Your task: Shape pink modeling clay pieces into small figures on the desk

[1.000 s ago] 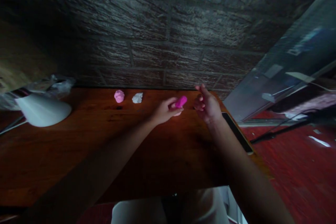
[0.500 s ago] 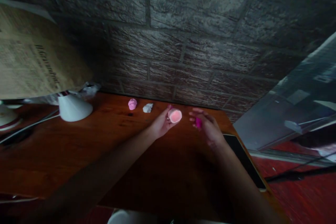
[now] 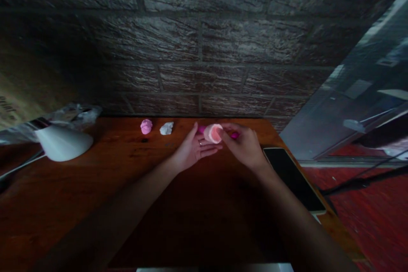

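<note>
My left hand [image 3: 193, 151] lies palm up over the wooden table [image 3: 95, 191] with a pale pink lump of clay [image 3: 212, 133] resting at its fingertips. My right hand [image 3: 244, 146] meets it from the right, its fingers pinching that lump and a bright magenta piece [image 3: 234, 135] that shows beside it. A little magenta also peeks out behind the left fingers [image 3: 201, 128]. Farther left, near the wall, sit a small pink clay ball [image 3: 146, 126] and a white clay lump [image 3: 166, 128].
A dark phone [image 3: 293, 178] lies flat at the table's right edge. A white lamp base [image 3: 62, 143] with a cord and crinkled plastic [image 3: 73, 112] stand at the left. A brick-pattern wall [image 3: 197, 51] backs the table. Red floor lies to the right.
The magenta piece went from my left hand to my right, uncovering a pale pink lump in the left. My right hand has now closed in onto that lump. The view shifted.
</note>
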A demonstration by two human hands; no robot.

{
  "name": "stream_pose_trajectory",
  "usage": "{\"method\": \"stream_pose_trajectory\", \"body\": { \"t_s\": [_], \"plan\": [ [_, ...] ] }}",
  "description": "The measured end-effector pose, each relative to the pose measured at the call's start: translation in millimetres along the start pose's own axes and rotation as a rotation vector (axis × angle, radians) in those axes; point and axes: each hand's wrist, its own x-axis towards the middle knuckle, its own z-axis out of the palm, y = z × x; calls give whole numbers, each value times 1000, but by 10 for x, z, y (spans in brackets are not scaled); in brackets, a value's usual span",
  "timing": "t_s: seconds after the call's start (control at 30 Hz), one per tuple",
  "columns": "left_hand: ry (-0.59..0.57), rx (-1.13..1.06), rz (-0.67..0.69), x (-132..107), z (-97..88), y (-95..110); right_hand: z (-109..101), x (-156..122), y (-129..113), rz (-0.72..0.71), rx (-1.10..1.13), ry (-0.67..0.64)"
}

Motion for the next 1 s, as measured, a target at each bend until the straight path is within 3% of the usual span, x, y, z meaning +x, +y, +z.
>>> {"method": "stream_pose_trajectory", "body": {
  "t_s": [0.07, 0.1, 0.23, 0.27, 0.33, 0.43, 0.6, 0.67, 0.77, 0.9, 1.0],
  "plan": [
    [37, 218, -11, -48, -23, 25, -54, 30, 39, 56, 0, 22],
    [113, 367, 61, -79, -30, 36, -78, 44, 62, 90, 17, 29],
    [529, 935, 845, -188, -22, 61, -101, 72, 124, 152, 133, 22],
    [555, 1025, 981, -197, -16, 59, -85, 68, 128, 142, 154, 17],
    [506, 1167, 1087, -187, -16, 40, -35, 50, 121, 111, 182, 3],
    [379, 1284, 1055, -128, -53, -6, 45, 11, 107, 58, 209, -19],
    [344, 1308, 1014, -66, -148, -18, 56, 8, 125, 39, 173, -4],
    [374, 1346, 984, -62, -172, 0, 22, 36, 125, 122, 198, 87],
    [387, 1443, 917, -54, -195, 10, -11, 75, 83, 308, 436, 133],
    [302, 1532, 839, -42, -212, -35, 31, 76, -13, 552, 798, 21],
    [192, 1552, 799, -53, -232, -68, 85, 58, -36, 640, 917, -51]
  ]
}}
